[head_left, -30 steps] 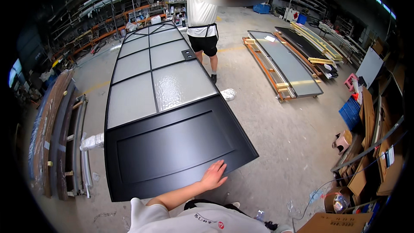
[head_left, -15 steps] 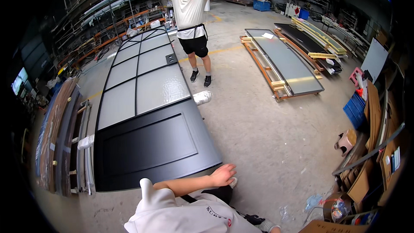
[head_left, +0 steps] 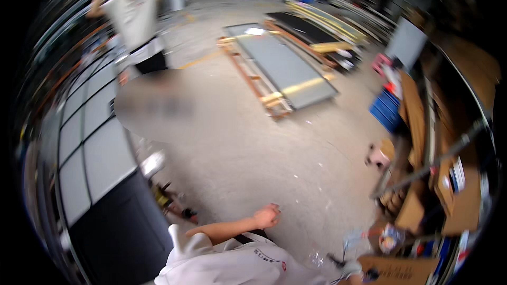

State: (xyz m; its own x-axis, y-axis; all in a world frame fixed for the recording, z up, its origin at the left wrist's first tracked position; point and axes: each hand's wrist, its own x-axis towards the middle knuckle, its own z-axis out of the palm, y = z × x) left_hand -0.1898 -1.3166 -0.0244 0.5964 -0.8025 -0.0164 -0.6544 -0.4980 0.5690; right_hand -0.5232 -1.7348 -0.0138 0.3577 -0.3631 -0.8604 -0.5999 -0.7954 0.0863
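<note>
Lying flat: black-framed, pale-paned door [head_left: 107, 155]

A grey panel [head_left: 280, 66] lies on an orange rack [head_left: 242, 74] on the floor [head_left: 237, 163], with a white sheet [head_left: 255, 31] on its far end and a black panel [head_left: 301, 27] just beyond. Farther right are a pale board [head_left: 405, 44], a pink stool [head_left: 378, 63], a blue crate [head_left: 385, 110] and, nearer, a beige stool [head_left: 380, 154].
</note>
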